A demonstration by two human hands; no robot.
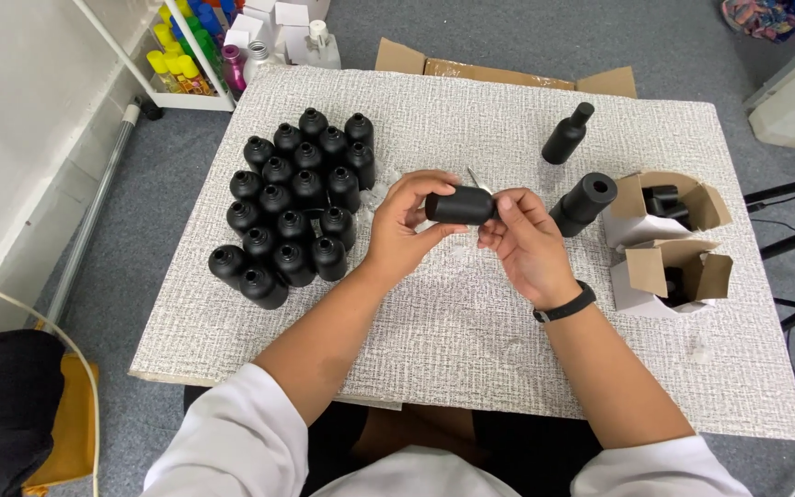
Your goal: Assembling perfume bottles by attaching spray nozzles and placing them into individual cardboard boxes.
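Note:
My left hand (402, 225) grips a matte black bottle (460, 205) held sideways above the middle of the table. My right hand (526, 241) pinches the bottle's right end, where a thin metal piece (477, 178) sticks up. A cluster of several open black bottles (292, 207) stands upright to the left of my hands. To the right a black bottle (584, 202) lies on its side and another black bottle (569, 133) stands capped behind it.
Two small white cardboard boxes, the farther box (626, 221) and the nearer box (639, 285), sit open at the right with black items inside. The table has a textured grey cloth (471, 350). A brown carton (508, 72) and a rack of coloured bottles (190, 55) lie beyond the far edge.

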